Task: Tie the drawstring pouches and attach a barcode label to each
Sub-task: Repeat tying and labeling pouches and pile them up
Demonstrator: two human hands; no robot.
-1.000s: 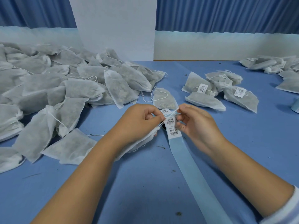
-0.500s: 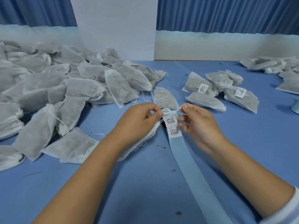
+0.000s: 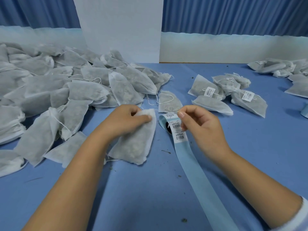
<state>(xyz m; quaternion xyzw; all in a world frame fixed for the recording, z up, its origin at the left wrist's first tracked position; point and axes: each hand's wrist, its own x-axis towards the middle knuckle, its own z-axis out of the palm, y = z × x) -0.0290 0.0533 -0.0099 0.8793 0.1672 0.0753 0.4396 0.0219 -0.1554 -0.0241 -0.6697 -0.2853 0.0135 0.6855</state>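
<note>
Our left hand [image 3: 126, 120] grips the gathered mouth of a white non-woven drawstring pouch filled with grey-green dried matter [image 3: 136, 144]. The thumb lies across the top and the fingers curl under it. The pouch lies flat on the blue cloth-covered table [image 3: 150, 197], its closed bottom toward us, partly under our left wrist.

Our right hand [image 3: 200, 129] hovers just beside it, thumb and forefinger pressed together on what looks like a thin white drawstring [image 3: 168, 125], with the other fingers loosely curled. The pinch is too small for us to be sure of it.

Directly below those fingertips lies the roll of pale blue backing tape [image 3: 201, 182], which trails toward us across the table. White barcode labels [image 3: 179, 136] sit on it near the roll's dark core.

Just beyond the roll rests a single loose pouch with a looped string [image 3: 168, 101]. To our left a large heap of unlabelled white pouches [image 3: 50, 90] spreads over the table. To our right lies a small cluster of labelled pouches [image 3: 233, 95], each showing a white barcode tag where its face is visible. Further right more white pouches [image 3: 275, 68] lie at the table's far edge. A white upright panel [image 3: 120, 30] stands behind the heap.
</note>
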